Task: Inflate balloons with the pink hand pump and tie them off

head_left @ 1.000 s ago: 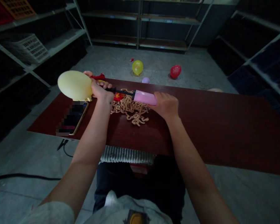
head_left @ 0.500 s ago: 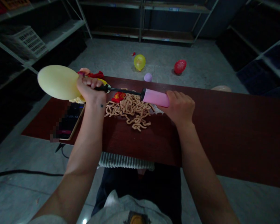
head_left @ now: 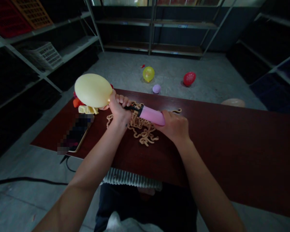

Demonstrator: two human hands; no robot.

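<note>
A pale yellow balloon (head_left: pixel 93 90), inflated to a plump oval, sticks out to the left of my left hand (head_left: pixel 119 104). The fingers of that hand are closed round its neck and the black end of a hand balloon pump. My right hand (head_left: pixel 176 125) is wrapped round the far end of the pump's pink barrel (head_left: pixel 151 115). Only a short length of black rod shows between my left hand and the barrel. Beneath the pump lies a heap of tan, twisted long balloons or cords (head_left: pixel 145 135), partly hidden by my hands.
On the dark red table (head_left: pixel 232 138), a phone (head_left: pixel 83 133) lies at left beside limp yellow balloons (head_left: pixel 88 110). Yellow (head_left: pixel 148 74), red (head_left: pixel 189 78) and purple (head_left: pixel 156 89) balloons rest on the floor beyond. Metal shelves (head_left: pixel 125 45) stand behind; a white crate (head_left: pixel 48 55) is at left.
My hands have come closer together, and the pump's black rod has slid mostly into the pink barrel. The balloon and left hand shifted right in view; the camera tilted up slightly.
</note>
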